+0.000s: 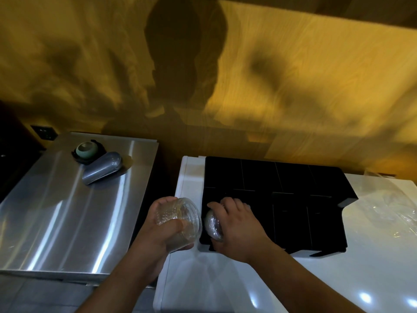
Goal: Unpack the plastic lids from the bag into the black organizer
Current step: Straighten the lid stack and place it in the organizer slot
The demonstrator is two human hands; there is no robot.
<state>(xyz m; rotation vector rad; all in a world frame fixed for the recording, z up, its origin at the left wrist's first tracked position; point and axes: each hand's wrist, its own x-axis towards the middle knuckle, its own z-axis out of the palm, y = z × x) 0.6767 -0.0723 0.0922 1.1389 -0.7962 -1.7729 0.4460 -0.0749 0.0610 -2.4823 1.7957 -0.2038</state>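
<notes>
Right hand [234, 224] is gripping lids [213, 225], seating them in black organizer [293, 177] near-left slot. Left hand [167, 224] is clutching the lid stack [187, 220]. Next: release, pull another batch.

Café-like service kitchen: stainless steel worktop [56, 222], white counter [225, 290], black lid organizer [293, 177], wood-panelled wall [316, 75].

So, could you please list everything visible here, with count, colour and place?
large lid stack: one, clear, left of the organizer
small lid stack: one, clear, organizer's front-left corner
black organizer: one, black, on the counter
plastic bag: one, clear, counter's right end
counter: one, white, right
steel surface: one, silver, left
cup: one, grey, on its side on the steel
bowl: one, pale green, behind the cup
left hand: grips the large lid stack
right hand: grips the small lid stack
</notes>
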